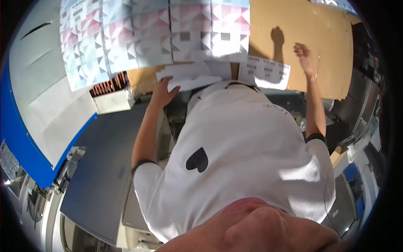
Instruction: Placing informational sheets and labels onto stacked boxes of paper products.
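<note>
My left hand [163, 93] is at the near edge of the work surface, its thumb and fingers apart. Its fingertips lie at the left end of some loose white paper sheets [191, 72]; whether they press on the paper I cannot tell. My right hand [304, 56] is raised over a brown cardboard sheet [325, 46] at the right, fingers curled in, with nothing visible in them. Its shadow falls on the cardboard. Between the hands lies a white printed sheet [265, 72] with small grey blocks. Large printed sheets [155, 33] with pink, blue and grey triangles spread across the far left.
At the left stands a blue-edged machine table [21, 126] with pale panels [46, 92]. A white box [112, 101] sits below a row of reddish-brown parts [109, 86]. A grey cabinet [100, 172] is beside me at the left. Dark equipment [361, 96] stands at the right.
</note>
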`<state>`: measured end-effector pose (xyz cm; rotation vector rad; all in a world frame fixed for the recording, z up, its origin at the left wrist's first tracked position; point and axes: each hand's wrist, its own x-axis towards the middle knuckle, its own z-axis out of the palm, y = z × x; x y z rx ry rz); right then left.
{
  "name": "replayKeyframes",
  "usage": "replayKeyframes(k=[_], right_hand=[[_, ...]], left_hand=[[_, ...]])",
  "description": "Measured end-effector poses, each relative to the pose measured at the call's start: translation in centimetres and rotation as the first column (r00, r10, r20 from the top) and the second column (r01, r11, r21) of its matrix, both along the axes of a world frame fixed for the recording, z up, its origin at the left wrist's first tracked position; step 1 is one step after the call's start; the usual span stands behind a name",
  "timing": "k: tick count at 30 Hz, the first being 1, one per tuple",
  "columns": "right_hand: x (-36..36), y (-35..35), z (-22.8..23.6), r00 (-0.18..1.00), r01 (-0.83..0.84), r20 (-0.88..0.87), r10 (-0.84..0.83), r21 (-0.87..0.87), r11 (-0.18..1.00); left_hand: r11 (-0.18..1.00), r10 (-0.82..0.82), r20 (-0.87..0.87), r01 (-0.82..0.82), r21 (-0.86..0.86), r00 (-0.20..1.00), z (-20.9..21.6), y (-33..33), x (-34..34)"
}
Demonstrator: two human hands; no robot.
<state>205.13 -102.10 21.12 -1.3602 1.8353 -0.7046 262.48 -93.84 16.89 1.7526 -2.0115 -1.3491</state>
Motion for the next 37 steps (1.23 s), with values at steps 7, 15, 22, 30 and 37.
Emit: replayKeyframes(k=[7,15,22,30,37], right_hand=[[10.4,8.0,-5.7,1.000,-0.020,0.005,0.020,0.207,0.978],[17.1,8.1,-6.2,0.924,-0.375,0.006,0.382,0.210,0.903],[15.5,9.5,-6.9,0.941,-0.255,-0.175,0.290,0.196,0.947],[12.9,10.2,-6.3,0.948,-0.091,-0.257,0.190,0.354,0.931],[15.7,10.7,-6.4,0.971,-0.054,-0.214,0.105,0.235,0.971]], left_hand=[[0.957,-0.143,0.649,0.272,-0.103,0.747,-10.0,6.6,-5.9],[0.886,-0.258,0.439,0.391,-0.247,0.861,-6.2,1.5,-7.9],[0.855,-0.360,0.291,0.438,-0.277,0.886,-7.1,-3.7,-9.5],[0.756,-0.563,0.317,0.631,-0.174,0.763,-5.6,-4.9,-11.4],[0.786,-0.506,0.251,0.561,-0.258,0.825,-6.5,-4.7,-13.4]])
